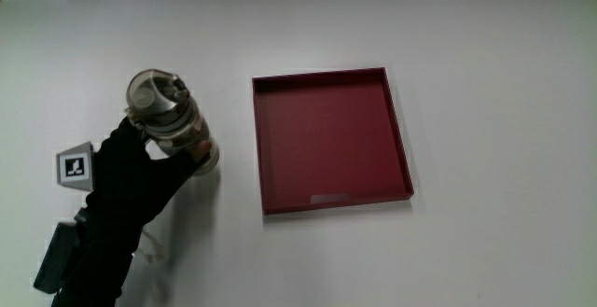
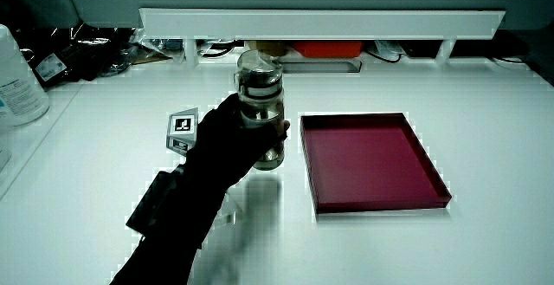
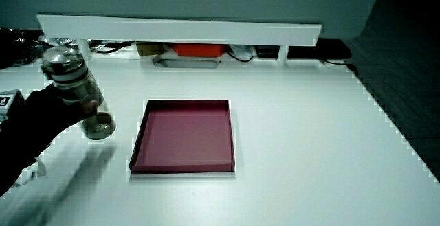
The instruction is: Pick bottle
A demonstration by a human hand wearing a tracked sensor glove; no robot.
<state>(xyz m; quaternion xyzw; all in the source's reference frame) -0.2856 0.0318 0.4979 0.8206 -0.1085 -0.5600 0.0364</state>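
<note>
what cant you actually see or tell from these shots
- Bottle: the hand wraps its middle in all three views, so that part and the fingertips on it are hidden.
- Bottle contents: the glass is see-through, but whether anything is inside cannot be told.
- Hand in a side view: cut off by the picture's edge.
- Items under the partition: shaded and too small to name.
- Tray: fully visible.

In a side view the gloved hand [image 3: 38, 119] is wrapped around a clear bottle [image 3: 77, 93] with a metal cap, holding it tilted and lifted off the white table [image 3: 309, 137], its round base showing. The hand and bottle are beside a shallow, dark red square tray [image 3: 184, 143] that lies flat on the table. A low white partition [image 3: 179, 28] runs along one table edge.
</note>
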